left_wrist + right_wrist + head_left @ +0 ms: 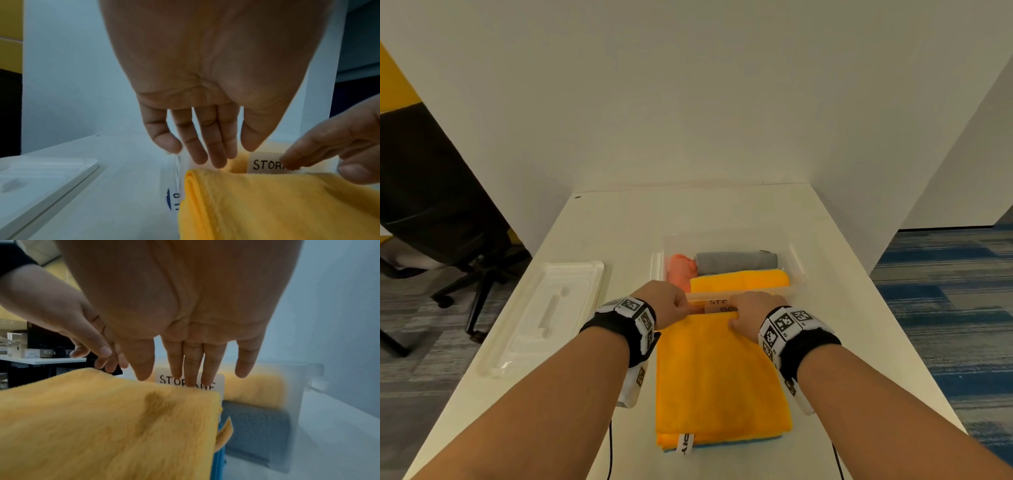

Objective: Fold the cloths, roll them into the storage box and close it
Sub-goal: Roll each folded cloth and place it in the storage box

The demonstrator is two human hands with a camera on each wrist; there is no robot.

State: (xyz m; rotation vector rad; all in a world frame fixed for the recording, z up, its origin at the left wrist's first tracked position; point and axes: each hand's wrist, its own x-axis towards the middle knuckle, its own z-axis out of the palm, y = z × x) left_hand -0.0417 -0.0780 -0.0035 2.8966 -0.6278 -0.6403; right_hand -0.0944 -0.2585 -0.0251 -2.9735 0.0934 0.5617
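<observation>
Folded yellow cloth lies on table, long axis toward storage box. Left hand and right hand, fingers extended, sit at its far edge, equally near, holding nothing; likely rolling toward body.

Folded cloth — orange; rolled cloth — grey.
</observation>
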